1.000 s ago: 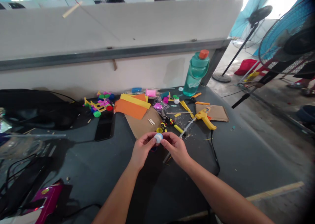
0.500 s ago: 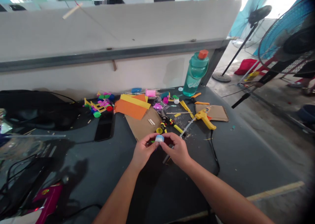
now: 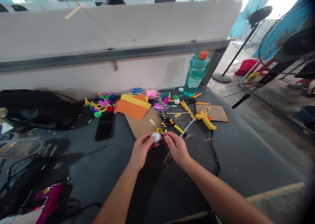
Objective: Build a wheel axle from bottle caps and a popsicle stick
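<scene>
Fingers of our left hand (image 3: pixel 140 151) are now pinching the round blue-and-white plastic cap (image 3: pixel 156 137) above the dark-grey tabletop (image 3: pixel 236 152) — while our right hand (image 3: pixel 177 149), fingertips slightly parted and apparently empty, is easing off, leaving support one-handed.

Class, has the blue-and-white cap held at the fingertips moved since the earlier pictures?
Yes: the blue-and-white cap sits slightly further left, judged against the yellow cap.
</scene>
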Tool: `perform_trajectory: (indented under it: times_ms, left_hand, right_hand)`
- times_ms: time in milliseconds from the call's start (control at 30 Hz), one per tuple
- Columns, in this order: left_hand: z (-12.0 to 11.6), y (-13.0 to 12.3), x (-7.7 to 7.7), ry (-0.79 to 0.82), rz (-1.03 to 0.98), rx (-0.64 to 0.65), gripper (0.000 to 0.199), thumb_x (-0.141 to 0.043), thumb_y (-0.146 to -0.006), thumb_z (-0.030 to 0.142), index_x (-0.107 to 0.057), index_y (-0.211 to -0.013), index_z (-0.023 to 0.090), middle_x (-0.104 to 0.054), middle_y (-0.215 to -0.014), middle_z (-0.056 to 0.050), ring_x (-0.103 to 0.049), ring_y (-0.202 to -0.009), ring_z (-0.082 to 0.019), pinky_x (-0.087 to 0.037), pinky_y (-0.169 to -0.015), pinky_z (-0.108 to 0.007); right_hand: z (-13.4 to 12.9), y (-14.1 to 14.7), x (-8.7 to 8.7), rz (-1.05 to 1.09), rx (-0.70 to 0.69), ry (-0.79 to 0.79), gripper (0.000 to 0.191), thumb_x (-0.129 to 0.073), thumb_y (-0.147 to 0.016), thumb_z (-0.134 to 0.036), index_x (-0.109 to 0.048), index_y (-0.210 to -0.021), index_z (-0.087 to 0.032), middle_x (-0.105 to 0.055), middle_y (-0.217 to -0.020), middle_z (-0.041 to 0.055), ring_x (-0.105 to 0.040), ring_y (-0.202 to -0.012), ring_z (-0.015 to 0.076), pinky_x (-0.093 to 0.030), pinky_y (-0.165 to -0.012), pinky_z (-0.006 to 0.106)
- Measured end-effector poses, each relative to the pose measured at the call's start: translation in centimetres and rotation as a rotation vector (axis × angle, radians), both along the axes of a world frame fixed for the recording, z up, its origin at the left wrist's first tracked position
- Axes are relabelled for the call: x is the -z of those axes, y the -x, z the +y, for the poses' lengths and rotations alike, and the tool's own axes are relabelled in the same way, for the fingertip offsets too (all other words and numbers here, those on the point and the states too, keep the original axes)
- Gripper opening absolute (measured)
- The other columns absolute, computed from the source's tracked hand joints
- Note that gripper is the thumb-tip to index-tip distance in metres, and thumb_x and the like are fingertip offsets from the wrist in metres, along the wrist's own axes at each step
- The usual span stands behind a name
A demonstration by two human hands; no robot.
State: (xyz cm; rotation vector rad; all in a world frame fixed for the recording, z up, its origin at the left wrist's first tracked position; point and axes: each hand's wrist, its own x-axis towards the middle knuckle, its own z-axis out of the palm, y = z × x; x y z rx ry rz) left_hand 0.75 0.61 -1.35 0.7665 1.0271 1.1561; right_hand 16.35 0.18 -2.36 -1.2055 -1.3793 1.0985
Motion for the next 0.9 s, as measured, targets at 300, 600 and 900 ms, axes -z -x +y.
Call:
perform_trajectory:
  times_ms: [300, 600, 900]
  left_hand:
    - [0.3, 0.5, -0.3, 0.062, -0.174, -0.039, 0.031, -0.071, -0.075, 0.033, -0.07, -0.098, 0.012, -0.063, -0.073, -0.002, -0.058, -0.064, -0.011, -0.057, -0.066, -0.029]
    - [1.6, 4.1, -1.0, -0.124, 0.235, -0.308, 0.034, -0.07, -0.07, 0.039, -0.06, -0.093, 0.016, -0.063, -0.085, -0.002, -0.058, -0.068, -0.011, -0.055, -0.064, -0.027]
    - [0.1, 8.0, -1.3, -0.04, 0.774, -0.197, 0.027, -0.063, -0.071, 0.039, -0.069, -0.082, 0.016, -0.066, -0.071, -0.004, -0.059, -0.061, -0.016, -0.046, -0.05, -0.024]
  right_hand:
    - [0.4, 0.0, 0.2, 0.06, 0.032, 0.028, 0.029, -0.046, -0.09, -0.04, -0.06, -0.105, -0.018, -0.063, -0.085, 0.0053, -0.059, -0.069, 0.0149, -0.049, -0.057, 0.025]
    - [1.1, -0.1, 0.9, 0.042, 0.101, -0.011, 0.028, -0.046, -0.088, -0.039, -0.06, -0.101, -0.019, -0.063, -0.081, 0.0037, -0.058, -0.066, 0.0146, -0.048, -0.054, 0.024]
    - [1.6, -0.3, 1.6, 0.016, 0.116, -0.034, 0.031, -0.046, -0.087, -0.041, -0.06, -0.101, -0.017, -0.063, -0.079, 0.0042, -0.059, -0.065, 0.0157, -0.049, -0.054, 0.026]
